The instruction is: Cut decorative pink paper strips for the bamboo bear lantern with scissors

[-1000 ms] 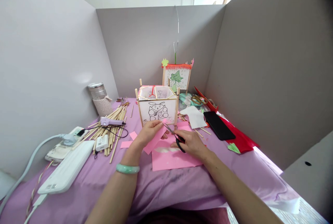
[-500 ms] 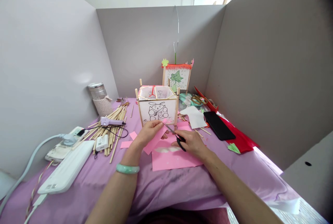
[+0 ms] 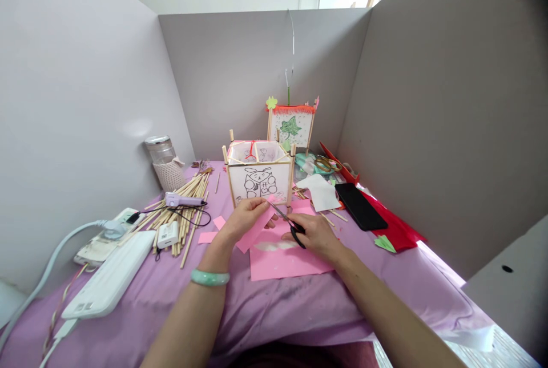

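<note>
My left hand [image 3: 246,217] pinches a narrow pink paper strip [image 3: 253,234] that slants down toward me. Black-handled scissors [image 3: 296,230] are in my right hand [image 3: 315,235], with their blades pointing up-left to the strip's top end near my left fingertips. Beneath both hands a larger pink sheet [image 3: 282,262] with a pale patch lies on the purple cloth. Just behind my hands stands a stick-framed lantern [image 3: 280,177] with a rabbit drawing on its white front panel and a red cord on top.
Wooden sticks [image 3: 192,191], a lilac glue gun [image 3: 182,200] and a white power strip [image 3: 111,276] lie left. A black phone [image 3: 360,206], white paper [image 3: 320,192] and red cloth [image 3: 396,222] lie right. A second lantern [image 3: 295,128] stands behind; grey panels surround the table.
</note>
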Motion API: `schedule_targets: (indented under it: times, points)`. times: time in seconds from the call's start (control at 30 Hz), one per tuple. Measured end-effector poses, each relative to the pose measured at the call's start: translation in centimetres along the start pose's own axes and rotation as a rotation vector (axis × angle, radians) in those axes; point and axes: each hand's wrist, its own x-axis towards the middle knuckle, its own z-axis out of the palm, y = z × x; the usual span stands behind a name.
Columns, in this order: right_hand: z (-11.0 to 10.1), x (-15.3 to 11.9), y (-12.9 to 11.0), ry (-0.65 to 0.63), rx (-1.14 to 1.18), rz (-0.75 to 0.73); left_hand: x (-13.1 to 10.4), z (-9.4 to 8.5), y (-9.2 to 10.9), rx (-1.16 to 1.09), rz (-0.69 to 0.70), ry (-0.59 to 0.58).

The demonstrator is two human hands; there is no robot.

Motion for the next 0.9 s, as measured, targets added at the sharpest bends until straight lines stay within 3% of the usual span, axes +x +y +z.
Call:
schedule_targets:
  times: [0.23, 0.9]
  points:
    - [0.04, 0.07, -0.32, -0.001, 0.058, -0.012, -0.23, 0.28, 0.32, -0.001, 0.008, -0.064]
    - [0.02, 0.14, -0.54, -0.014, 0.052, -0.003, -0.16, 0.21, 0.0, 0.033, -0.006, -0.107]
